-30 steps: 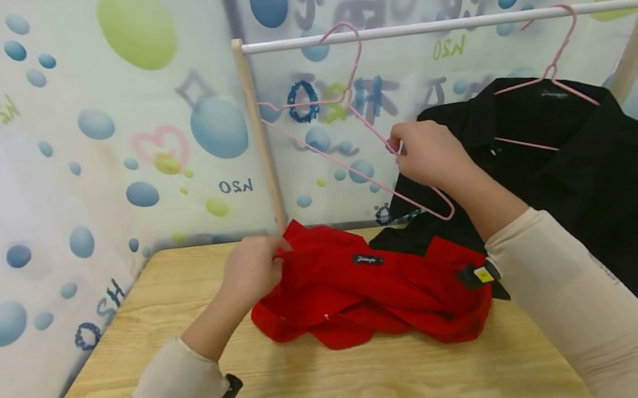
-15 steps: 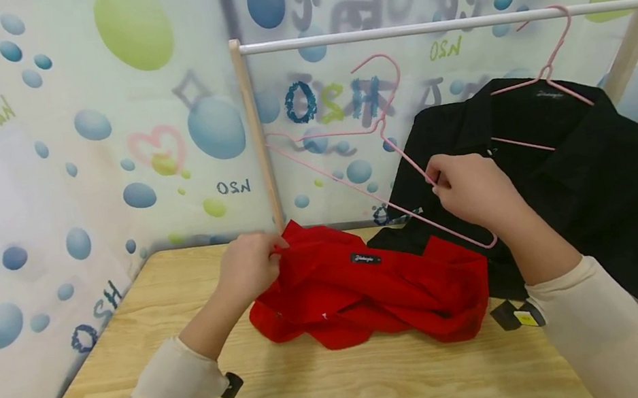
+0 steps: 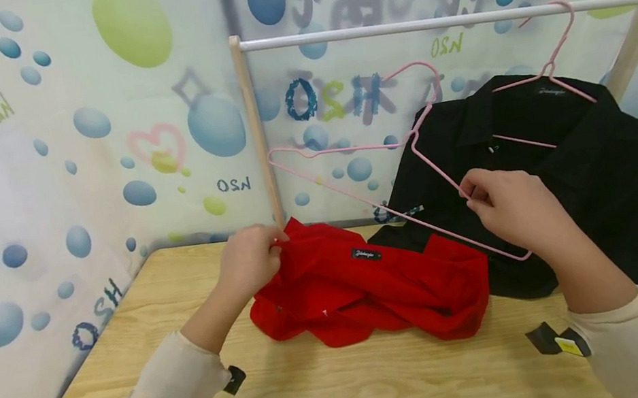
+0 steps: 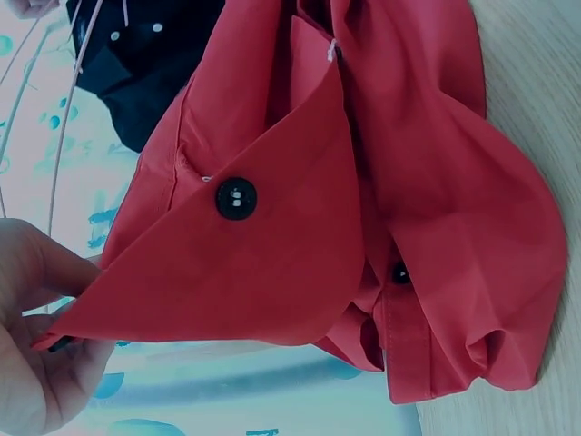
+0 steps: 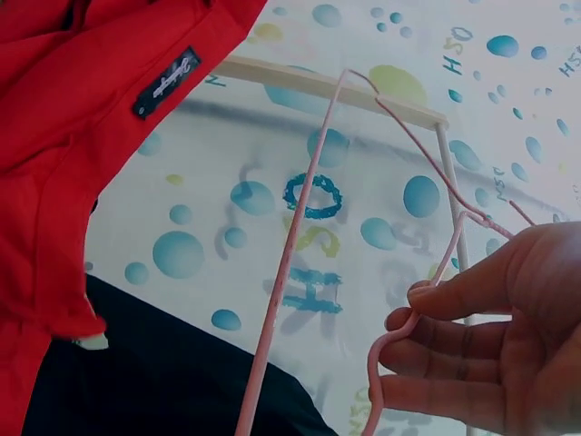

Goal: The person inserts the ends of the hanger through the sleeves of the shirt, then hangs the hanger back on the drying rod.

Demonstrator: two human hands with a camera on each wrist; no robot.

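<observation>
A red shirt (image 3: 369, 288) with a dark neck label lies bunched on the table. My left hand (image 3: 250, 261) pinches the shirt's collar at its left end; in the left wrist view the collar tip (image 4: 245, 272) stretches out from the fingers, a black button on it. My right hand (image 3: 512, 204) grips the right shoulder of a pink wire hanger (image 3: 343, 150), between thumb and fingers in the right wrist view. The bare hanger is tilted in the air above and behind the red shirt, its hook off the rail.
Behind stands a rack with a white rail (image 3: 392, 28) and wooden posts (image 3: 257, 132). A black shirt (image 3: 588, 179) hangs from it on another pink hanger (image 3: 559, 46) at the right. The wooden table (image 3: 347, 387) reaches a patterned cloth backdrop (image 3: 72, 160).
The pink hanger's hook has come off the rail. My right hand has carried the hanger down and to the right. My left hand still pinches the red collar in about the same place.
</observation>
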